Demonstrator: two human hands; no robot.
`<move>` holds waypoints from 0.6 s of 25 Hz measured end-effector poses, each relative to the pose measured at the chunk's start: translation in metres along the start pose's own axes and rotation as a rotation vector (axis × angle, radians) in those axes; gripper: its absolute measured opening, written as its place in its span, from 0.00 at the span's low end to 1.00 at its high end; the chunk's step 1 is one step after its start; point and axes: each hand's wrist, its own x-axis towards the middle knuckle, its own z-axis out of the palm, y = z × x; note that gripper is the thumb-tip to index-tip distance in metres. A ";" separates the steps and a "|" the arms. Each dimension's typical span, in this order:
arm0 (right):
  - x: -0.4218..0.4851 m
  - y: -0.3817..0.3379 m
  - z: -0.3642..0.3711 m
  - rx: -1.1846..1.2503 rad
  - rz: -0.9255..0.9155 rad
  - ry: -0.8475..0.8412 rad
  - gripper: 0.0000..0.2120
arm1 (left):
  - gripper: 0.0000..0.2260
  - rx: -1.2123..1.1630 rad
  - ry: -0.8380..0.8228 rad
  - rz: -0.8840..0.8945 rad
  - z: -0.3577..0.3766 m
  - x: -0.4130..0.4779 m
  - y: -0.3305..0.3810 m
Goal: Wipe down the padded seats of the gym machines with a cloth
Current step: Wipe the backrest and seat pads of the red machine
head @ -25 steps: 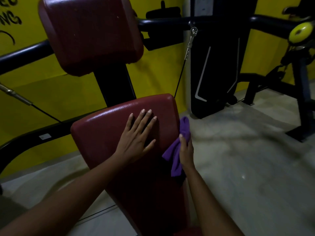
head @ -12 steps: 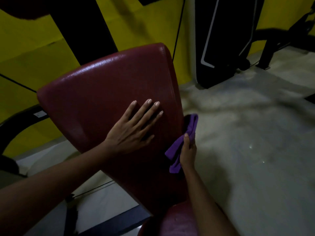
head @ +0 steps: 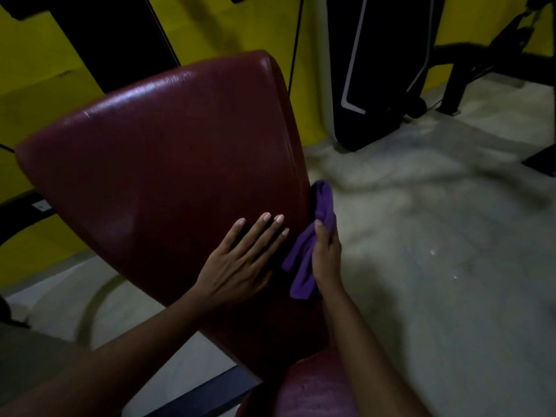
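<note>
A dark red padded backrest [head: 168,164] of a gym machine fills the middle of the view, tilted. My left hand [head: 240,260] lies flat on its lower right face, fingers straight. My right hand [head: 326,255] grips a purple cloth [head: 304,260] and presses it against the pad's right side edge. The cloth hangs below the hand and bunches above it. A second red seat pad [head: 307,389] shows at the bottom, partly under my right forearm.
A black machine post [head: 114,40] rises behind the backrest against a yellow wall [head: 228,28]. A black weight-stack housing [head: 382,67] and a black frame [head: 493,64] stand at the right. A thin cable [head: 296,37] hangs beside the pad. Pale concrete floor [head: 436,251] spreads right.
The view has dropped closer to the backrest; the upper pad has left the frame. Both hands have slid down the pad, my right hand carrying the cloth down its right edge.
</note>
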 end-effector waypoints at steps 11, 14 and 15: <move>-0.057 0.109 -0.017 -0.139 0.314 0.231 0.43 | 0.30 0.120 -0.079 0.097 0.034 -0.029 0.033; -0.062 0.112 -0.033 -0.232 0.412 0.152 0.28 | 0.30 0.068 -0.121 0.067 0.025 -0.026 0.033; -0.062 0.106 -0.037 -0.262 0.407 0.134 0.24 | 0.30 0.022 -0.129 0.065 0.022 -0.025 0.032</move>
